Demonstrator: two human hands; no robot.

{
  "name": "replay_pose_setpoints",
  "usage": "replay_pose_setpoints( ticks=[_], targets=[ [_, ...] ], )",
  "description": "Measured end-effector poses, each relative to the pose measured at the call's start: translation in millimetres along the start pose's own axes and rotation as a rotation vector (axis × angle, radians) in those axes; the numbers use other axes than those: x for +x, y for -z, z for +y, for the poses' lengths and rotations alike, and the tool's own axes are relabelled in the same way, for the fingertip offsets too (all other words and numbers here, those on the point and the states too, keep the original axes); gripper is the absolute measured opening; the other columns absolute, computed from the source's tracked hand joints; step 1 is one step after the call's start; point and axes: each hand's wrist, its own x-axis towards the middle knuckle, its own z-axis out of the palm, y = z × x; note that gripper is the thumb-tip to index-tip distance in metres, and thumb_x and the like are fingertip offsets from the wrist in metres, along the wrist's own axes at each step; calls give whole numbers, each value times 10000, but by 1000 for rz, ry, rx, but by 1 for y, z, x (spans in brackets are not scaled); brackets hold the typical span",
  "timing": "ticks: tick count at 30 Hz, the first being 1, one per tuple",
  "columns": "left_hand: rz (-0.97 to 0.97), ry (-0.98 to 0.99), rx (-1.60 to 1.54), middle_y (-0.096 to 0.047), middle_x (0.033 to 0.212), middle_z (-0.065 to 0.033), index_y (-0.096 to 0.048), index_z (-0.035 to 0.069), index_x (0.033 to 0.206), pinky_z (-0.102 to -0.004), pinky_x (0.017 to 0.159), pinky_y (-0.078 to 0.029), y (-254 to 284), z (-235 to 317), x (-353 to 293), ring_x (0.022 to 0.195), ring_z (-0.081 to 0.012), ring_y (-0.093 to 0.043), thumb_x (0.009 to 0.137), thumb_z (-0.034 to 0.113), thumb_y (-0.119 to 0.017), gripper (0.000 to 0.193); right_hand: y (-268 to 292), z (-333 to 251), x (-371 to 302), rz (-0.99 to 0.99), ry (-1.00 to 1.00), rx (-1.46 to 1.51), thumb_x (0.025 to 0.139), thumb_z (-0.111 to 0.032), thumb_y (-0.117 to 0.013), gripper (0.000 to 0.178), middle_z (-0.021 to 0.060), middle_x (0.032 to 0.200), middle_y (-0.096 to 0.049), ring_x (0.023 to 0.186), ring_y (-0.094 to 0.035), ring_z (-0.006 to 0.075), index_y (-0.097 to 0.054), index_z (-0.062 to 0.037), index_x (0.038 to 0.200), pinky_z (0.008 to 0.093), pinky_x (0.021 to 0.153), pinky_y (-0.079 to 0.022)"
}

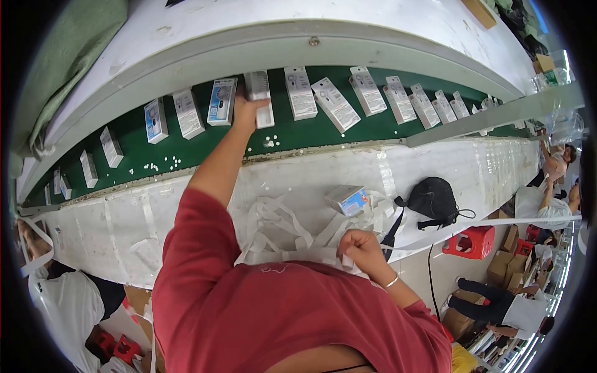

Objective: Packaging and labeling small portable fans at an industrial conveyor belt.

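On the green conveyor belt (pixel 205 142), my left hand (pixel 247 112) reaches forward and grips a white box (pixel 258 84), its thumb lying across the front. A blue-and-white box (pixel 221 102) with a picture of a device stands just left of that hand. My right hand (pixel 367 252) is closed near my body, with a small white strip (pixel 346 260) in its fingers. Loose white strips (pixel 273 219) lie tangled on the pale bench in front of me. Another blue-and-white box (pixel 348 200) rests beside them.
Several white boxes (pixel 300 93) are spaced along the belt, amid small white bits (pixel 174 163). A black bag (pixel 432 202) sits on the bench (pixel 193 230) to the right. Beyond are a red stool (pixel 469 242), cartons (pixel 502 264) and other people at left and right.
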Motion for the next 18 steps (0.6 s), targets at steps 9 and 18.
replay_pose_setpoints(
  ticks=[9, 18],
  targets=[
    [-708, -41, -1165, -511, 1245, -165, -408, 44, 1306, -436, 953, -382, 102, 38, -324, 1054, -313, -552, 489, 15, -657, 855, -52, -25, -25, 51, 487, 70, 833, -21, -539, 66, 35, 638, -546, 528, -523, 107, -508, -31, 775, 196, 500, -415],
    [-692, 44, -1087, -462, 1279, -203, -380, 8, 1327, -455, 898, -454, 130, 24, -492, 1027, -352, -574, 469, 233, -746, 960, -90, 43, -122, -77, 422, 183, 916, -181, -541, 194, 67, 589, -541, 492, -478, 128, -485, -48, 788, 215, 526, -411]
  ],
)
